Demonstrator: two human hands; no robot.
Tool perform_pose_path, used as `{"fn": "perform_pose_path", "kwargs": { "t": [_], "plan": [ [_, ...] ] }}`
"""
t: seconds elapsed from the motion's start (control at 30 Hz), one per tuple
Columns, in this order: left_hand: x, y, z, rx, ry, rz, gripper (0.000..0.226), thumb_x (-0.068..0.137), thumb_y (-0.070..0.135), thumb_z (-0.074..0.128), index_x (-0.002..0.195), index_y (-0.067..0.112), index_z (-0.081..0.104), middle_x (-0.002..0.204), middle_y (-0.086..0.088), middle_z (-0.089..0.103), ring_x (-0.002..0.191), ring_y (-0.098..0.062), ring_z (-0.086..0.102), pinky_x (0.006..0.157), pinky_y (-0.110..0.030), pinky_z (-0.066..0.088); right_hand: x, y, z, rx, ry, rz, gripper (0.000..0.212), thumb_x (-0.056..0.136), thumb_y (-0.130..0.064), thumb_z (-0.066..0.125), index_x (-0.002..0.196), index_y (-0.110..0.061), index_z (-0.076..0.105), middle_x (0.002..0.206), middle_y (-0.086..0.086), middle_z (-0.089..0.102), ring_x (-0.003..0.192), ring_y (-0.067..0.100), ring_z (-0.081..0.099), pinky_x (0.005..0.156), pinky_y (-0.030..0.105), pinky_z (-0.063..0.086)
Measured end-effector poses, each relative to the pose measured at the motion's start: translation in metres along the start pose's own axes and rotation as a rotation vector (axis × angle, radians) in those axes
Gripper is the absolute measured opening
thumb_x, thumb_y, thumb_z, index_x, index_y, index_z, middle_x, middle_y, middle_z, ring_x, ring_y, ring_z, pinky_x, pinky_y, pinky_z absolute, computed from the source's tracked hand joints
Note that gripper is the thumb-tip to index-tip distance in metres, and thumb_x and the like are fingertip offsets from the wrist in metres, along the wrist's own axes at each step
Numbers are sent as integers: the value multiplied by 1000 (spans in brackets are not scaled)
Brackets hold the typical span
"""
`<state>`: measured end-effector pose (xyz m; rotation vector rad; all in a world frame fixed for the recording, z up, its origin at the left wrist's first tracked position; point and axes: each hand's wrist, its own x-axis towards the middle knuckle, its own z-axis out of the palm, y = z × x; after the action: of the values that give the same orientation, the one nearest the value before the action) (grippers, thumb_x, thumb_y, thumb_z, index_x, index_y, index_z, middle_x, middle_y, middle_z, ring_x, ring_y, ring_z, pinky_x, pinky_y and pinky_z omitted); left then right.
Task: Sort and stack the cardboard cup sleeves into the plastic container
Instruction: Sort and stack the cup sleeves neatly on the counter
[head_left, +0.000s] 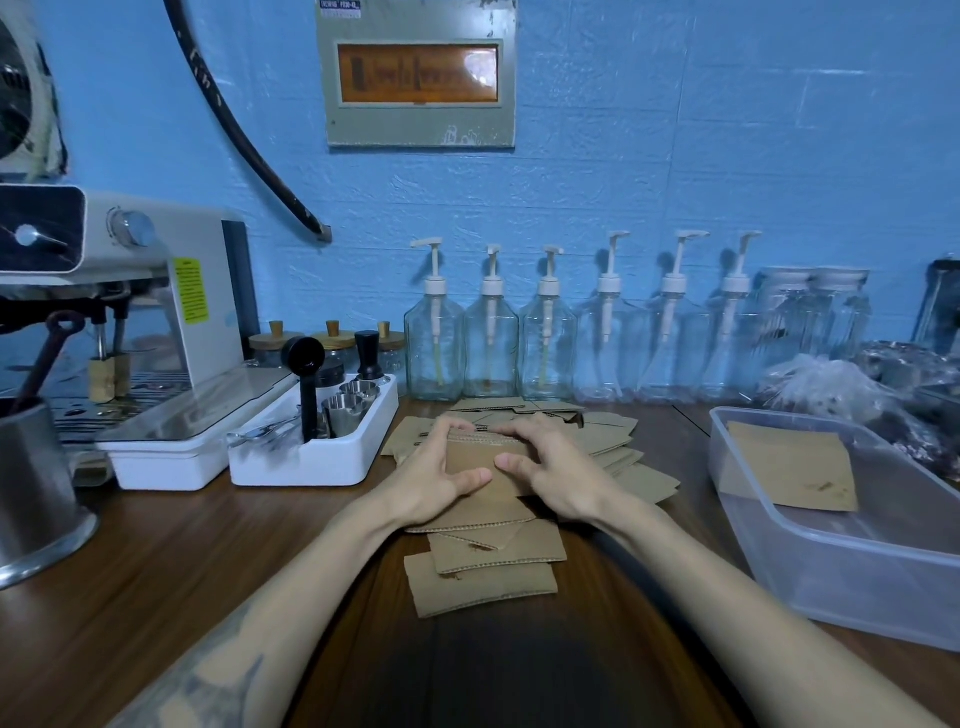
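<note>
A loose pile of flat brown cardboard cup sleeves (483, 577) lies on the wooden counter in front of me. My left hand (436, 475) and my right hand (550, 470) both grip a small stack of sleeves (485, 452) on top of the pile, fingers curled over its far edge and thumbs on its face. To the right stands a clear plastic container (852, 577), with flat sleeves (795, 467) lying against its far inner wall.
A white tray (311, 462) with metal cups and a black scoop sits left of the pile, beside an espresso machine (130, 291). A steel pitcher (36, 483) stands far left. Pump bottles (545, 338) line the blue wall. Plastic bags (841, 384) lie behind the container.
</note>
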<state>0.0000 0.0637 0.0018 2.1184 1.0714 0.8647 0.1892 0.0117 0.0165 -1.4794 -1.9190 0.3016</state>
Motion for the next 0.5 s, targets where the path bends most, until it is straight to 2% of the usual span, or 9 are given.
{"fn": "perform_pose_path", "kwargs": {
  "t": [0.1,0.23,0.4,0.5],
  "plan": [
    [0,1,0,-17,18,13,44,87,32,73,119,29,44,109,1,61,106,-23,58,101,-48,45,1,-1,0,5,32,-4,36,95,-29,62,130,-24,57,124,0,57,118,17,51,105,34,40],
    [0,2,0,16,47,30,42,85,35,75,116,35,47,113,0,57,112,-26,53,102,-45,43,2,0,-1,-5,49,1,34,93,-30,63,126,-28,59,123,-1,64,115,16,56,102,39,44],
    [-3,5,-2,-20,68,80,52,80,30,80,121,32,48,112,7,53,102,-11,56,83,-22,47,2,2,-2,-47,77,6,36,94,-32,62,129,-30,56,124,2,57,121,19,48,103,35,38],
    [-4,7,-2,-96,43,97,63,77,23,84,128,24,47,112,11,57,92,9,60,74,-5,45,1,1,-7,-44,88,25,34,94,-32,61,127,-31,57,121,3,57,118,19,49,103,36,39]
  ]
}}
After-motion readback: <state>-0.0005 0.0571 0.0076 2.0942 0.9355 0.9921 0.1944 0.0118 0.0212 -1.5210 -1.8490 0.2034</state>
